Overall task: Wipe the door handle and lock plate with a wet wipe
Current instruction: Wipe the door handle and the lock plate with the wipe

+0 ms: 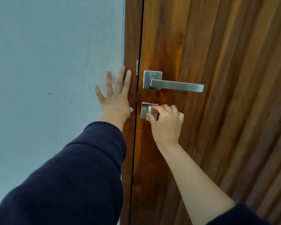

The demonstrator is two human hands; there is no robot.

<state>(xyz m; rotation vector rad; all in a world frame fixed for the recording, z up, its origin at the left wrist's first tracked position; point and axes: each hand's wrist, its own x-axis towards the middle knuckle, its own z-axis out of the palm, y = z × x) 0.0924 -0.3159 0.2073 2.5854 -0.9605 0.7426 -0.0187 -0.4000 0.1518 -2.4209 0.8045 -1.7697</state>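
A brushed steel lever handle point(177, 86) on a square rose juts to the right from the brown wooden door point(217, 46). Below it sits a square steel lock plate point(144, 106). My right hand point(166, 122) pinches a small folded whitish wet wipe point(151, 111) and presses it against the lock plate, covering most of the plate. My left hand point(115, 96) lies flat with fingers spread, across the edge of the wall and the door frame, left of the handle.
A pale blue-grey wall point(55, 70) fills the left half. The wooden door frame point(131, 46) runs vertically beside it, with a dark gap and a metal strike plate point(137, 67) at the door's edge. Ribbed wood panelling point(258, 111) covers the door's right side.
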